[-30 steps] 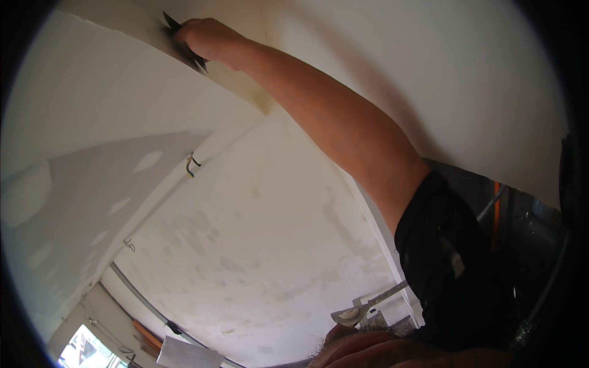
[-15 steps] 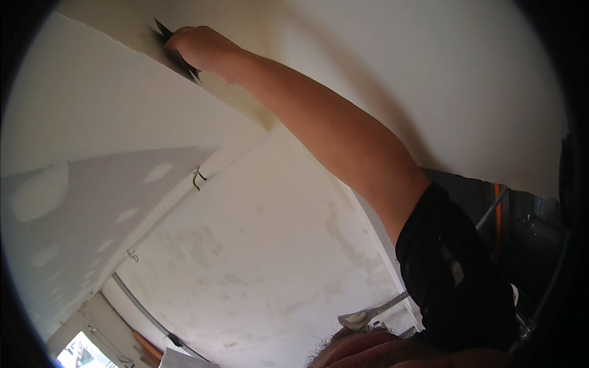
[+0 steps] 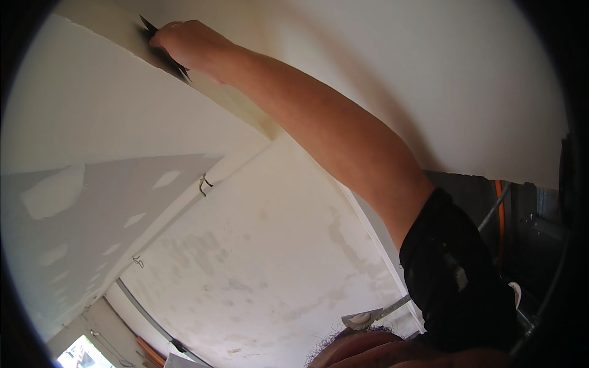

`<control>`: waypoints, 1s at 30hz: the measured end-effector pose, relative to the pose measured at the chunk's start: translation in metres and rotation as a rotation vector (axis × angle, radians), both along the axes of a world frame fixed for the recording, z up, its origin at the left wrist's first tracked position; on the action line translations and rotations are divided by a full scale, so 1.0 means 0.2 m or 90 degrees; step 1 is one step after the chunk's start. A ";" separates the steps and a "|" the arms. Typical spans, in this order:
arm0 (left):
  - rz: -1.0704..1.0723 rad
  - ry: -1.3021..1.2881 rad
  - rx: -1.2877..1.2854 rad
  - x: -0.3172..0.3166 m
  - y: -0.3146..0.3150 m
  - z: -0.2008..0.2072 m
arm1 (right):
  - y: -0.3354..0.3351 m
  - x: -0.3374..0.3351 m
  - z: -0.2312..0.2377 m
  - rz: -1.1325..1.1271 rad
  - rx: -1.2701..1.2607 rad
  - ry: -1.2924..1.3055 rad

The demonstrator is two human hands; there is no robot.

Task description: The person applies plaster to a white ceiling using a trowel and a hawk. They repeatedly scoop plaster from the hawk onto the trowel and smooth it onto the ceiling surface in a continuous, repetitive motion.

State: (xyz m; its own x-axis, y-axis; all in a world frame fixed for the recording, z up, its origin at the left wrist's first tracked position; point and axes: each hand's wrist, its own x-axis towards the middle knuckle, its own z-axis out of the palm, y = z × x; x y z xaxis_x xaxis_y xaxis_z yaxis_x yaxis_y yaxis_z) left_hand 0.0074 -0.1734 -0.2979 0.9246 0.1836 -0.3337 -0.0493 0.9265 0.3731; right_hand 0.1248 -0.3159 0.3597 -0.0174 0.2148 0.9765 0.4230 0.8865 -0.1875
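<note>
My right hand [image 3: 184, 44] is stretched far up to the upper left, its fingers closed round a dark flat trowel [image 3: 181, 71]. Seen nearly edge-on, the trowel's thin blade sticks out on both sides of the hand and lies against or very close to the pale ceiling surface, along a beige strip [image 3: 242, 110] by a board edge. The palm and the grip are hidden. My left hand does not show. Low in the picture, a putty knife [image 3: 363, 319] carries a pale lump on its blade; what holds it cannot be made out.
A grey panel [image 3: 123, 196] with white filler patches slopes at left. Short wires [image 3: 204, 185] poke out by a patchy white wall [image 3: 245, 245]. At right, an orange cable [image 3: 500, 214] and a grey pipe [image 3: 491, 208] cross a dark opening. A bright window [image 3: 83, 354] sits lower left.
My right hand and the trowel have moved a little to the left and up along the strip. The view has shifted slightly; the putty knife stays low in the picture.
</note>
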 end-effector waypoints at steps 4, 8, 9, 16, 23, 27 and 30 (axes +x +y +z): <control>-0.003 -0.001 0.001 -0.01 0.01 0.00 | 0.00 -0.03 0.03 -0.075 0.097 -0.008; -0.001 -0.004 0.001 -0.02 0.01 -0.01 | -0.03 -0.06 0.02 -0.013 0.049 -0.012; -0.001 -0.005 0.002 -0.02 0.01 -0.01 | -0.03 -0.06 0.01 -0.034 0.079 -0.015; 0.001 -0.005 0.001 -0.02 -0.02 -0.04 | -0.14 -0.06 0.05 -0.158 0.301 -0.074; 0.014 -0.009 0.005 0.01 -0.01 -0.06 | -0.19 0.01 -0.06 -0.273 0.382 0.053; 0.021 -0.015 0.005 0.03 -0.01 -0.08 | -0.17 0.17 -0.27 -0.233 0.282 0.070; 0.023 -0.007 0.001 0.04 -0.03 -0.10 | 0.01 0.32 -0.27 -0.157 0.247 0.084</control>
